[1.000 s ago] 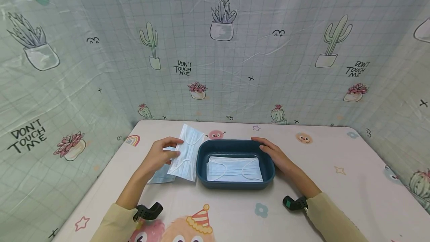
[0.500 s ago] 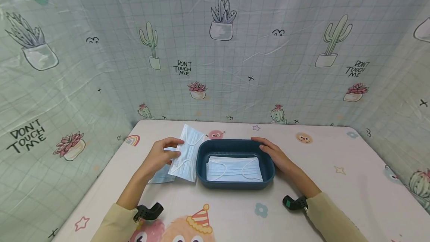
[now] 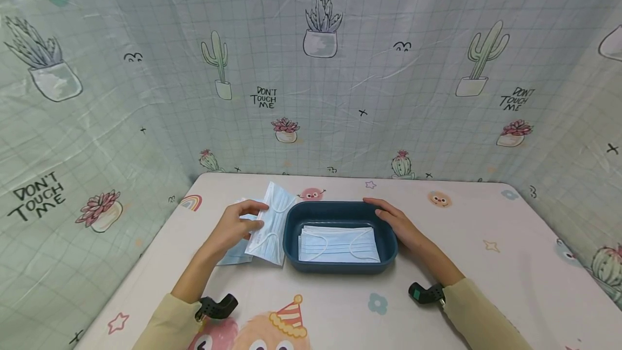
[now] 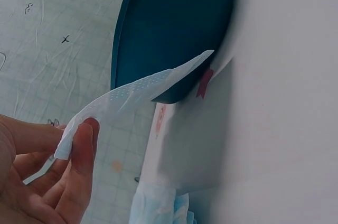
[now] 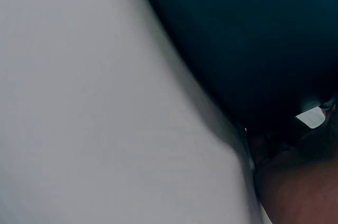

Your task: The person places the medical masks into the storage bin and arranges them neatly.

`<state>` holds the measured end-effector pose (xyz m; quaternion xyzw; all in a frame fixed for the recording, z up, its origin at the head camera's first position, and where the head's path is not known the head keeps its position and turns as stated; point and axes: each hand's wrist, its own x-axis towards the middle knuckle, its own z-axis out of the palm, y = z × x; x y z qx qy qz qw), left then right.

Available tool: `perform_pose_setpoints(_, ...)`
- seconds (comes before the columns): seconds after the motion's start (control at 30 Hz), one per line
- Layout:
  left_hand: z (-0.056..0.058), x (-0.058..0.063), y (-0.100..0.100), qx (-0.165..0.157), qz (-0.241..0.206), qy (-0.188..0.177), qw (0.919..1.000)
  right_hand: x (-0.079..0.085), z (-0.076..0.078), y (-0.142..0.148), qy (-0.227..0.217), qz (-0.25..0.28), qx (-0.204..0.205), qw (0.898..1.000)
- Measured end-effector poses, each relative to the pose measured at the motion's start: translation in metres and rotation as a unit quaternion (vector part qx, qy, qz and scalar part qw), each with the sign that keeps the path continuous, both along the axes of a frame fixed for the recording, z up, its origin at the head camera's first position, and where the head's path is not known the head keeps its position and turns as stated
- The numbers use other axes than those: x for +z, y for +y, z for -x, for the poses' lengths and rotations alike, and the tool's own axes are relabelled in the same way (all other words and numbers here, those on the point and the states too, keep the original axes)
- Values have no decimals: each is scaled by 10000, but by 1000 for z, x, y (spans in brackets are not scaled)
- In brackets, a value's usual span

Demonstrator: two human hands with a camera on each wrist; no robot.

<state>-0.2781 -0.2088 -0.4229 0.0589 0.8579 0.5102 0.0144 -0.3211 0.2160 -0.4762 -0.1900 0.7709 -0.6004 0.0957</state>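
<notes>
In the head view my left hand (image 3: 238, 226) pinches a light blue disposable face mask (image 3: 273, 226) between thumb and fingers. The mask stands tilted just beside the left end of a dark blue plastic bin (image 3: 340, 268). Seen from the left wrist, the mask (image 4: 132, 94) is nearly edge-on and overlaps the bin (image 4: 174, 23). Several more masks (image 3: 337, 244) lie flat inside the bin, ear loops on top. My right hand (image 3: 400, 226) grips the bin's back right corner, its fingers along the rim; the right wrist view shows this hand (image 5: 301, 187) dark against the bin's wall.
Other blue masks (image 3: 235, 255) lie on the table beneath and behind my left hand, partly hidden by it. The white table (image 3: 340, 312) has printed cartoon figures. A cactus-print curtain (image 3: 340, 112) encloses the back and sides.
My left hand has shifted slightly to the right with the mask, which now stands a little narrower in view. The bin and my right hand stay where they were.
</notes>
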Motion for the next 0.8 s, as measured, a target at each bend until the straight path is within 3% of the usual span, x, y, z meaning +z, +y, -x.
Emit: perform_pose_setpoints(0.8, -3, 2, 6, 17, -89, -56, 9999, -1, 1, 1, 22, 14, 11, 10000)
